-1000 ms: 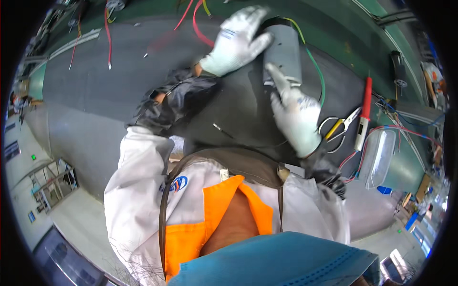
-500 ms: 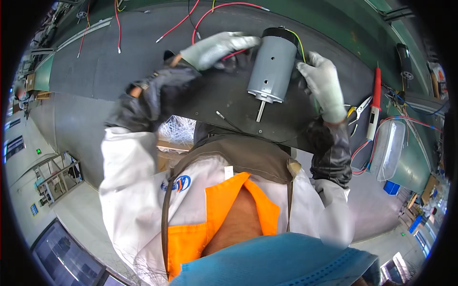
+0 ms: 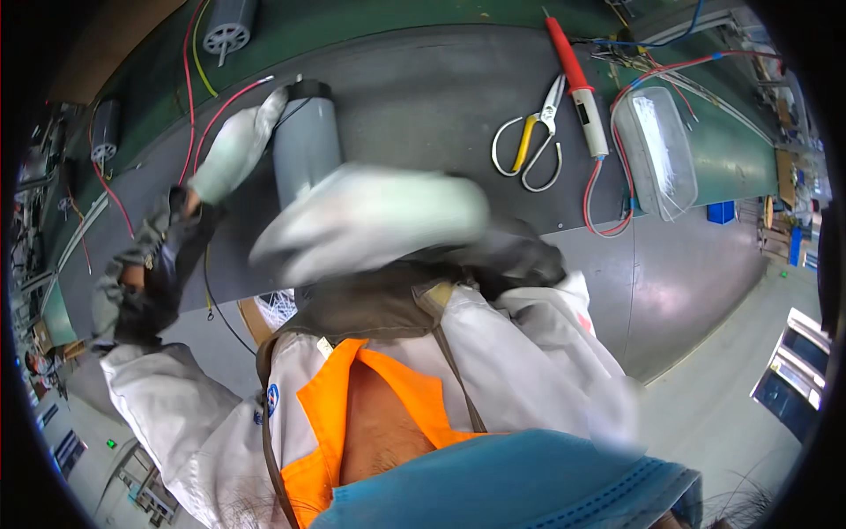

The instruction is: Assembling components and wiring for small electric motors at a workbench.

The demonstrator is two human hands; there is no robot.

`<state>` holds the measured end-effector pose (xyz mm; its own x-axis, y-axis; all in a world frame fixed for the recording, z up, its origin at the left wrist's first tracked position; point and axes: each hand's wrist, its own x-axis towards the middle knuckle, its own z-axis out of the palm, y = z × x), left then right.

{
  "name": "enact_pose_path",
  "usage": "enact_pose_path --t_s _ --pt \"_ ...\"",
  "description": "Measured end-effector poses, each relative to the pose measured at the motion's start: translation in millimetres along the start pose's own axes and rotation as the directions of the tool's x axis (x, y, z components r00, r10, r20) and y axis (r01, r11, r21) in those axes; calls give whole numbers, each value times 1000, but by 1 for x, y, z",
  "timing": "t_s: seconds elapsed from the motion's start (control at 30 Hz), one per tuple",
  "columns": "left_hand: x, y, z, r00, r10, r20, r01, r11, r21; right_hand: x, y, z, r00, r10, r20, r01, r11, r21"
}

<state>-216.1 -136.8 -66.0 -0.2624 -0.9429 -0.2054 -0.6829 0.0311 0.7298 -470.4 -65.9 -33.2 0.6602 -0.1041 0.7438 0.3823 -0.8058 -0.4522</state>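
Note:
A grey cylindrical motor (image 3: 307, 145) with a black end cap lies on the dark bench, left of the middle. My left hand (image 3: 236, 148), in a white glove, has its fingers pressed together beside the cap. A thin black wire (image 3: 293, 113) runs from the cap towards those fingers; whatever they pinch is hidden. My right hand (image 3: 379, 216), gloved too, is smeared by motion in front of the motor's lower end. It covers the shaft, and its finger positions do not show.
On the right lie yellow-and-white-handled scissors (image 3: 535, 137), a red-and-white pen-shaped tool (image 3: 579, 88) with a cable, and a clear plastic box (image 3: 656, 154) of thin white strips. Other motors (image 3: 229, 31) stand at the upper left, near red leads (image 3: 220, 110).
The view has swung to the right, so the motor appears further left. My right hand has left the motor's right side and crossed in front of its shaft end. My left hand stays by the cap.

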Motion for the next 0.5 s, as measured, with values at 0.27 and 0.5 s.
enact_pose_path --t_s 0.27,0.5 --pt "-7 32 31 969 215 -119 -137 874 466 -275 -116 -280 -60 476 -877 -956 -280 -87" --pt "-32 65 50 995 91 46 -102 861 498 -323 -63 -320 -18 638 -770 -712 -549 -439"
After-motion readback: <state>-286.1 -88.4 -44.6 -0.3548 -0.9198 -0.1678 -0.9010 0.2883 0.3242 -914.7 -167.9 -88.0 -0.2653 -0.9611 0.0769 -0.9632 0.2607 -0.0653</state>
